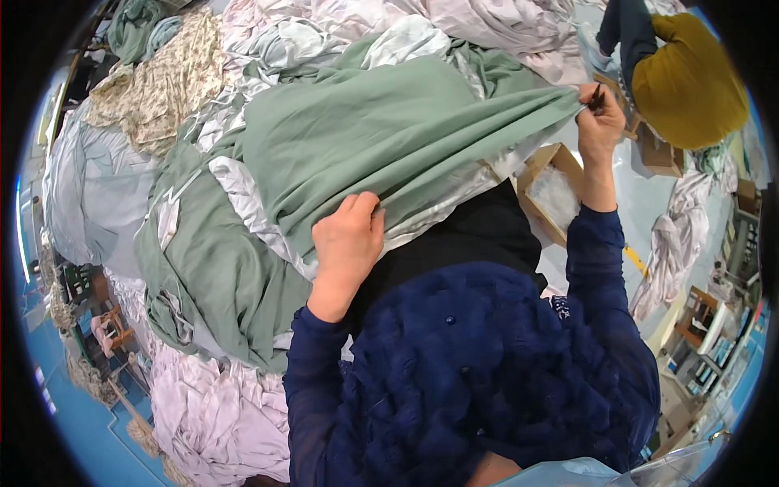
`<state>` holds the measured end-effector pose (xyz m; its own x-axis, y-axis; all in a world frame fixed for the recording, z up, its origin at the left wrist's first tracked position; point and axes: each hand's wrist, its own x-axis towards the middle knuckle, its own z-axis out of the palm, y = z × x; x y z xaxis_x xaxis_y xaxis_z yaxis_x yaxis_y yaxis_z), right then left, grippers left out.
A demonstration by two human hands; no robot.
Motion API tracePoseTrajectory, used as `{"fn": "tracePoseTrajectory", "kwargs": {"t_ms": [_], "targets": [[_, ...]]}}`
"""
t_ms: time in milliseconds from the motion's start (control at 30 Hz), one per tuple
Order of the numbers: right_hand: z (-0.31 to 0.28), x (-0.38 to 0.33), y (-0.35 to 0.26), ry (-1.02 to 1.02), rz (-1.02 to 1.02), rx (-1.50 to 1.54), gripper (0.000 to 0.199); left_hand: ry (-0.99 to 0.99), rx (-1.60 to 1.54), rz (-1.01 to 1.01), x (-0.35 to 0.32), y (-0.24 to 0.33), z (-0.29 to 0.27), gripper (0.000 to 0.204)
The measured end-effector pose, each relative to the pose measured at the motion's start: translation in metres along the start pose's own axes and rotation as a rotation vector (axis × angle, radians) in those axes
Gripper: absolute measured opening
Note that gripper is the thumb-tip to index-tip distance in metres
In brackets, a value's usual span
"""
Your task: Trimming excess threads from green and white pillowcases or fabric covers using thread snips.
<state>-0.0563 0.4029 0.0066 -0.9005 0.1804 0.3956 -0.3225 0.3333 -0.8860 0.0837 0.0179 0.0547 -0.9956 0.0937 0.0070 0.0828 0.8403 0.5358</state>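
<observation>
A sage-green garment with a white lining lies spread over the pile before me and across my lap. My left hand is closed on its near edge, the fingers curled into the cloth. Off to the right, my right hand pinches the far corner, so the edge stretches taut in folds between my hands. A small dark pointed tool, which looks like thread snips, pokes out of the same right hand. Part of it is hidden by the fingers.
More green cloth hangs at the left, beside pale blue-grey fabric and a floral heap. Pink fabric lies lower left. A cardboard box stands under my right arm. Another person sits bent over at upper right.
</observation>
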Motion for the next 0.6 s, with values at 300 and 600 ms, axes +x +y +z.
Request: {"fn": "tracePoseTrajectory", "kwargs": {"t_ms": [300, 600], "targets": [[0.004, 0.069, -0.014, 0.130, -0.044, 0.225, 0.014, 0.518, 0.234, -0.264, -0.052, -0.137, -0.119, 0.032], [-0.011, 0.099, 0.082, 0.235, 0.331, 0.184, 0.011, 0.453, 0.499, -0.234, -0.105, -0.135, -0.104, 0.036]]}}
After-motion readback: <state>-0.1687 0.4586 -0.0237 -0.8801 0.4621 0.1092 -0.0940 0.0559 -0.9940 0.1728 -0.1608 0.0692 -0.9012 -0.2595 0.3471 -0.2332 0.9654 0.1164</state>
